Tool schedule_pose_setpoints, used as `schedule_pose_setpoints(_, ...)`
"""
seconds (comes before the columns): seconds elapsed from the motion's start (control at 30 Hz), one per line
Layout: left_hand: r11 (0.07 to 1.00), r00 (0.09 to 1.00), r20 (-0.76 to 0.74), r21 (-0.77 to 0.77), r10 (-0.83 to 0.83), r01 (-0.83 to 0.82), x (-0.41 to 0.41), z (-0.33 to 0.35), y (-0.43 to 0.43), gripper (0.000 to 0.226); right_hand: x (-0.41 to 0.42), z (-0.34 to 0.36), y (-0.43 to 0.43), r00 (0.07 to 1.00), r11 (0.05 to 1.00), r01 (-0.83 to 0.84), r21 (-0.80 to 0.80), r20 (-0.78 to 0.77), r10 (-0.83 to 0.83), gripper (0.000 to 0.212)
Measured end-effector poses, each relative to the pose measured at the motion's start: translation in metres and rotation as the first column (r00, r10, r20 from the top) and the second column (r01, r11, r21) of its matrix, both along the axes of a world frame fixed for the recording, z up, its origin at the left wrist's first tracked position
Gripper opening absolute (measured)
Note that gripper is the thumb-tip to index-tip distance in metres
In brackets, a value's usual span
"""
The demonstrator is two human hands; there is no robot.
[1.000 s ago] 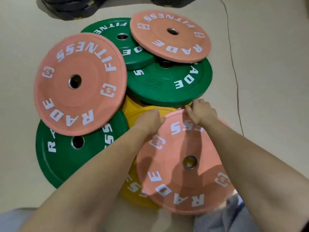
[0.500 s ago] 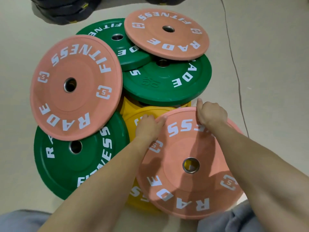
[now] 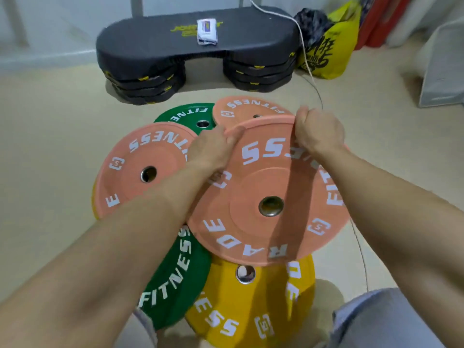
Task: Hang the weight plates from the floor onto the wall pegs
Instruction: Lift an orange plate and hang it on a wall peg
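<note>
On the left, a pink weight plate (image 3: pixel 140 167) lies flat on the pile, partly covered by the left forearm. Below it a green plate (image 3: pixel 180 280) reading FITNESS lies on the floor (image 3: pixel 50 146), and beside that a yellow plate (image 3: pixel 253 305) sits lowest in the frame, its steel-ringed hole showing.

The left hand (image 3: pixel 211 149) forms one grip, clamped on the upper left rim of the lifted pink plate (image 3: pixel 271 197), thumb on the face and fingers curled over the edge. The plate is tilted, its far rim raised toward the hands and its near edge hanging over the yellow plate; whether that edge touches cannot be told. The plate spreads below and between both hands. It is salmon pink with white RADE FITNESS lettering around the face, two square logo marks, a raised central disc and a metal-lined hole.

The right hand (image 3: pixel 319 131) is the second grip, closed on the upper right rim. Behind the hands lie another pink plate (image 3: pixel 248 109) and a second green plate (image 3: pixel 185 116). Farther back stands a black step platform (image 3: pixel 195 49), with a yellow bag (image 3: pixel 331 51) to its right.
</note>
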State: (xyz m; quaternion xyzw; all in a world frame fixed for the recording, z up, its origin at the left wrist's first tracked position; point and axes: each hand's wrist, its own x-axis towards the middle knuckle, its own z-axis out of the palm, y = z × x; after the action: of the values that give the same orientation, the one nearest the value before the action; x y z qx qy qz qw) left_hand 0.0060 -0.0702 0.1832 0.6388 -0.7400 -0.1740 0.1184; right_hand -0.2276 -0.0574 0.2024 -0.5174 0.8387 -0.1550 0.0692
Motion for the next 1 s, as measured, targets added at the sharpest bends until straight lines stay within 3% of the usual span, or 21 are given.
schedule_pose_setpoints(0.17,0.967,0.999,-0.002,-0.251,0.05,-0.049,0.039,0.12,-0.05,0.062,0.042,0.116,-0.048,0.999,0.969,0.028,-0.244,0.038,-0.019,0.064)
schedule_pose_setpoints(0.37,0.888,0.995,-0.034,-0.449,0.094,-0.099,0.109,0.2,-0.072,0.06,0.106,0.181,-0.083,0.995,0.901,-0.097,-0.422,-0.006,0.104,0.06)
schedule_pose_setpoints(0.5,0.861,0.989,-0.085,-0.486,0.122,-0.148,0.147,0.196,-0.074,0.064,0.148,0.173,-0.09,0.989,0.85,-0.132,-0.51,-0.008,0.149,0.064)
schedule_pose_setpoints(0.77,0.874,0.983,-0.13,-0.452,0.133,-0.178,0.203,0.129,-0.083,0.063,0.196,0.117,-0.114,0.973,0.844,-0.213,-0.492,-0.027,0.23,0.053)
schedule_pose_setpoints(0.9,0.857,0.962,-0.252,-0.468,0.106,-0.217,0.221,0.123,-0.098,0.046,0.206,0.121,-0.132,0.946,0.819,-0.299,-0.49,-0.043,0.32,0.059)
schedule_pose_setpoints(1.0,0.844,0.897,-0.406,-0.408,0.174,-0.348,0.238,0.115,-0.102,0.038,0.21,0.123,-0.138,0.939,0.822,-0.327,-0.466,-0.062,0.338,0.059)
